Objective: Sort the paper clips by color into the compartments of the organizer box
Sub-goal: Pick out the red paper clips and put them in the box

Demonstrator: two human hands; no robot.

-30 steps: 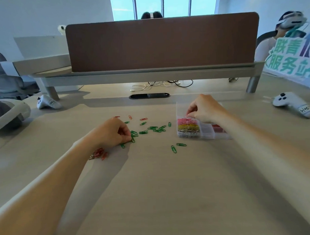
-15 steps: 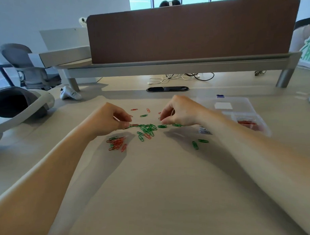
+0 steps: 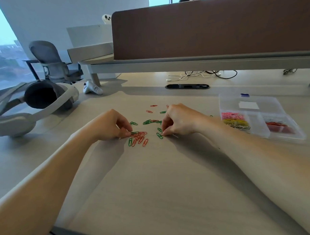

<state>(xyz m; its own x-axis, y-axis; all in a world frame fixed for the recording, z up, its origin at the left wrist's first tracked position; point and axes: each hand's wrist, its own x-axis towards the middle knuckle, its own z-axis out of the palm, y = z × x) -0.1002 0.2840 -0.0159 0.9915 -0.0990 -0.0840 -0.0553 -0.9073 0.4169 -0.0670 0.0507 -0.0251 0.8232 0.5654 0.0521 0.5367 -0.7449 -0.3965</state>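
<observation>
Green paper clips (image 3: pixel 148 121) and red paper clips (image 3: pixel 153 105) lie scattered mid-table, with a heap of red clips (image 3: pixel 140 138) nearer me. My left hand (image 3: pixel 112 126) has curled fingers, and thumb and forefinger pinch a green clip (image 3: pixel 134 133) at the heap's far edge. My right hand (image 3: pixel 179 121), also curled, pinches the end of another green clip (image 3: pixel 159 135) against the table. The clear organizer box (image 3: pixel 276 104) sits open to the right. It holds pink clips (image 3: pixel 232 115), yellow clips (image 3: pixel 236 122) and silver clips (image 3: pixel 239 127) on its left, and red clips (image 3: pixel 277 126) on its right.
A white VR headset (image 3: pixel 32 105) lies at the left and a white controller (image 3: pixel 92 88) behind it. A brown desk divider (image 3: pixel 209 27) on a raised shelf closes the far side. Cables (image 3: pixel 202 74) and a cable slot (image 3: pixel 187 86) lie beneath it. An office chair (image 3: pixel 50 63) stands far left.
My right hand left the organizer box and came left and toward me onto the green clips. My left hand slid to the red heap. The view swung left.
</observation>
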